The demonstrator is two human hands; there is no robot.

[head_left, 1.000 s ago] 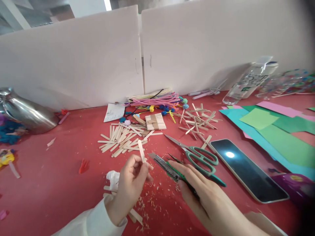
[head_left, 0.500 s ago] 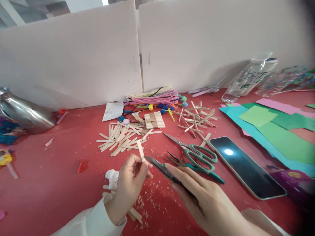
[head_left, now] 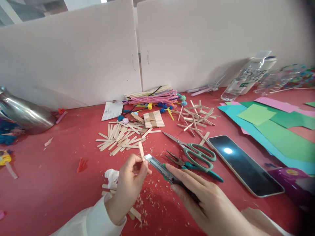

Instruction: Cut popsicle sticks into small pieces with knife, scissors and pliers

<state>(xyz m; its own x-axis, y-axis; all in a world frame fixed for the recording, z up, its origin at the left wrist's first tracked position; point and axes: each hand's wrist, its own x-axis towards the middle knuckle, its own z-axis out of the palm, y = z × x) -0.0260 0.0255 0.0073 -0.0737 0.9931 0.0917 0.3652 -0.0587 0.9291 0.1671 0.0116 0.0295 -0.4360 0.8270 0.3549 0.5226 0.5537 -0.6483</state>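
My left hand (head_left: 131, 182) pinches a wooden craft stick (head_left: 141, 150), which stands nearly upright between thumb and fingers. My right hand (head_left: 206, 200) is wrapped around a utility knife (head_left: 169, 177) with a dark handle. The knife's blade (head_left: 147, 157) points left and touches, or nearly touches, the stick just above my left fingertips. Wood shavings (head_left: 147, 200) lie scattered on the red table (head_left: 61, 177) below. More craft sticks (head_left: 134, 213) and a crumpled white tissue (head_left: 112, 177) lie partly hidden behind my left hand and wrist.
Scissors (head_left: 197, 152) and pliers (head_left: 192, 165) lie beyond my right hand, beside a phone (head_left: 246, 164). Farther back are piles of craft sticks (head_left: 120, 137), split sticks (head_left: 197, 114) and pipe cleaners (head_left: 152, 98). Coloured paper (head_left: 278, 134) and a bottle (head_left: 236, 87) are at right, a metal jug (head_left: 27, 111) at left.
The knife blade has turned slightly, so its flat side now shows bright against the stick. Both hands keep their grips and nearly the same place; the view has shifted a little.
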